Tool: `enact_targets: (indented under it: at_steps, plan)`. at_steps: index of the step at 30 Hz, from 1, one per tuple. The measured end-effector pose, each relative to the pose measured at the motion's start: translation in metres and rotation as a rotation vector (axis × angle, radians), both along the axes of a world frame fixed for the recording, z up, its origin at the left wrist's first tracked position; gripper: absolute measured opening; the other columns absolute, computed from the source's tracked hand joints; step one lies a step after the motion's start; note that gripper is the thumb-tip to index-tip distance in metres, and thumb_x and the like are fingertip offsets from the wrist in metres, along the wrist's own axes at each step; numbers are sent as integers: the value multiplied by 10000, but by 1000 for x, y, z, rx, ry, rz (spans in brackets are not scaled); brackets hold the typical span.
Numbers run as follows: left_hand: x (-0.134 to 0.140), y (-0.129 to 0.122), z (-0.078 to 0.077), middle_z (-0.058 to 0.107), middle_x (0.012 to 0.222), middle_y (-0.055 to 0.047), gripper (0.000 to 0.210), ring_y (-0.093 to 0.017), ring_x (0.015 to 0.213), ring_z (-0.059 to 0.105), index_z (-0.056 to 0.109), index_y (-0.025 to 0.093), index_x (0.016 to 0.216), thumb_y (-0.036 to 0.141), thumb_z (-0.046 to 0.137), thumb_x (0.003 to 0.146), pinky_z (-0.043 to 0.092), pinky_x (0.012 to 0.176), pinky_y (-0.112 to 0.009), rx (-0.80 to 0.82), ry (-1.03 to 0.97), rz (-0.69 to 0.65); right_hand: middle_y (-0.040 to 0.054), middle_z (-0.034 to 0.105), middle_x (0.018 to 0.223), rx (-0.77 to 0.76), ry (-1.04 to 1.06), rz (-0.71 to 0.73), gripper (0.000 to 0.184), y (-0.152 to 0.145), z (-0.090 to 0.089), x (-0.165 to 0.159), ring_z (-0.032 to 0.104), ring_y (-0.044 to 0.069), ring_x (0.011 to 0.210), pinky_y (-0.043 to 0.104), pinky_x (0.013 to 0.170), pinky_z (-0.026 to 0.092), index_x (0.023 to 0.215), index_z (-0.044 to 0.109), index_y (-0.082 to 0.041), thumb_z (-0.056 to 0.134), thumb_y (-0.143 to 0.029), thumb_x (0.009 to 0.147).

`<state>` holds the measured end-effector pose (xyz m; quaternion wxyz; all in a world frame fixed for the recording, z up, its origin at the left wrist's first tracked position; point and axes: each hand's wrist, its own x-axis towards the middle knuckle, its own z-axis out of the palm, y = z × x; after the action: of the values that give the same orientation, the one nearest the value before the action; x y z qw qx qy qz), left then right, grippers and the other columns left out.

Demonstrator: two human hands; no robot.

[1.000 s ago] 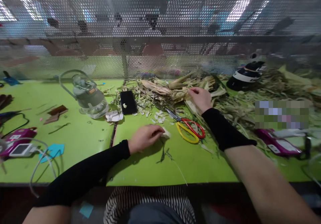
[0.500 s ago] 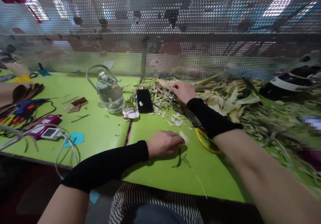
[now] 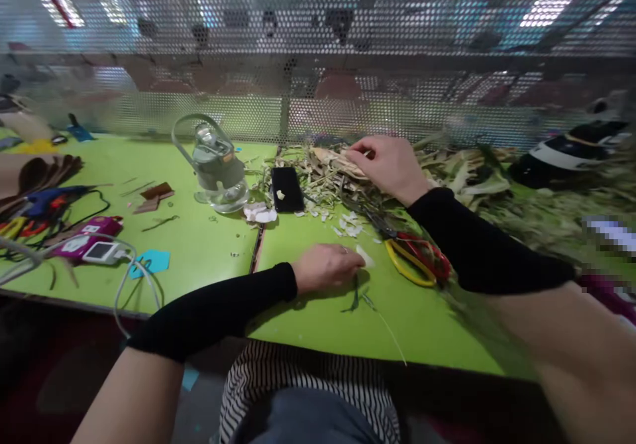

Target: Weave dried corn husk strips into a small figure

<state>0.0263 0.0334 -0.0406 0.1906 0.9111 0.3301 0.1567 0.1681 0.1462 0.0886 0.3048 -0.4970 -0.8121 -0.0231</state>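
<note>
On the green tabletop rests my left hand (image 3: 330,268), fingers curled together at the edge of a small white petal-shaped piece (image 3: 366,256). My right hand (image 3: 390,166) is farther off, over a heap of dry husks and shreds (image 3: 322,182). Its thumb and forefinger come together beside a pale dried husk (image 3: 325,158); what lies between them is hidden. Scissors with red and yellow handles (image 3: 410,272) lie below the right wrist. White chips (image 3: 350,224) are scattered between the hands. A thin dark green scrap (image 3: 354,298) lies just below the left fingertips.
A black phone (image 3: 287,195) lies left of the heap, beside a clear bottle with a grey-green lid (image 3: 218,172). Farther left are a purple device with a white cable (image 3: 92,238) and a blue glue gun (image 3: 54,199). A perforated metal screen (image 3: 223,93) borders the back.
My right hand has shifted right and toward me over the heap, and its forearm has swung right, uncovering the scissors' red handle. My left hand stays by the white piece.
</note>
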Motion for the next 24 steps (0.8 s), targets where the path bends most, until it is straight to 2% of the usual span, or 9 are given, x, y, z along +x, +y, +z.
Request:
enact_targets:
  at_steps: [4,10,14,18,24]
  plan:
    - [-3,1,-2,750,1005,-96,280,-191,880,669,714,191,1111,264,476,983,509,806,-305,-7,-54,80,95,767,852,-51,-38,-127,229,-19,-8,39,640,241,736,364,748,448,837,775,-196,610,-350,876]
    - [-7,1,-6,760,1035,-129,311,-207,888,686,710,162,1091,284,435,1012,526,819,-338,45,-86,114,64,716,682,-121,-10,-331,156,-33,-24,126,621,233,672,344,674,419,729,747,-214,669,-315,818]
    - [-8,2,-11,765,1026,-106,279,-202,895,700,706,179,1075,281,456,1005,539,821,-333,75,-116,147,69,730,726,-219,-17,-485,115,-48,-24,172,622,221,688,344,692,406,727,736,-203,702,-290,795]
    - [-7,4,-14,771,999,-109,266,-205,888,708,708,166,1065,273,474,996,548,823,-336,98,-146,148,69,709,679,-310,-8,-535,162,-58,-37,187,617,222,676,346,690,409,635,679,-208,745,-297,753]
    - [-7,4,-12,775,1012,-116,233,-205,888,713,714,159,1019,254,505,980,560,838,-346,98,-209,165,41,630,623,-364,90,-536,321,-45,-82,174,610,255,661,360,672,445,658,572,-244,797,-473,661]
